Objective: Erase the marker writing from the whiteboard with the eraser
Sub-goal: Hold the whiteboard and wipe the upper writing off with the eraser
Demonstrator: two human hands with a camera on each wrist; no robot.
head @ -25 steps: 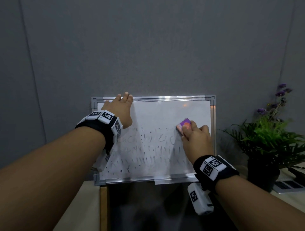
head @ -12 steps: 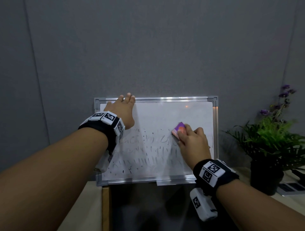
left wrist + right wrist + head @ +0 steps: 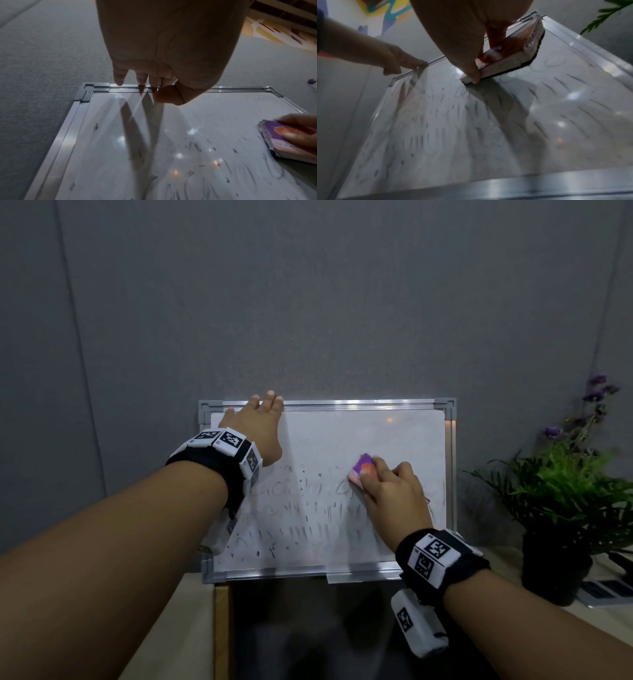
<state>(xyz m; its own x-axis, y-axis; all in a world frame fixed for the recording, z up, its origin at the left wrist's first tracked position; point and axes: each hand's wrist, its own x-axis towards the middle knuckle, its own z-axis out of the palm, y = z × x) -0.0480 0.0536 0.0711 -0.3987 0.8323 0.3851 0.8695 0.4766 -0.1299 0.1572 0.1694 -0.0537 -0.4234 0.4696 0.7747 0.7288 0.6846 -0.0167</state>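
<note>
One whiteboard (image 3: 359, 436), one eraser (image 3: 361, 470) gripped by right hand (image 3: 394, 494), left hand (image 3: 257, 429) flat, fingers straight

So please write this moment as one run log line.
left hand: steadies whiteboard top edge | right hand: presses eraser mid-board | marker smears: remain

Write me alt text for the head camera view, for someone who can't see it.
A right hand presses a purple eraser onto a smeared whiteboard leaning on a grey wall, while the left hand holds its top edge. A potted plant stands to the right.
</note>
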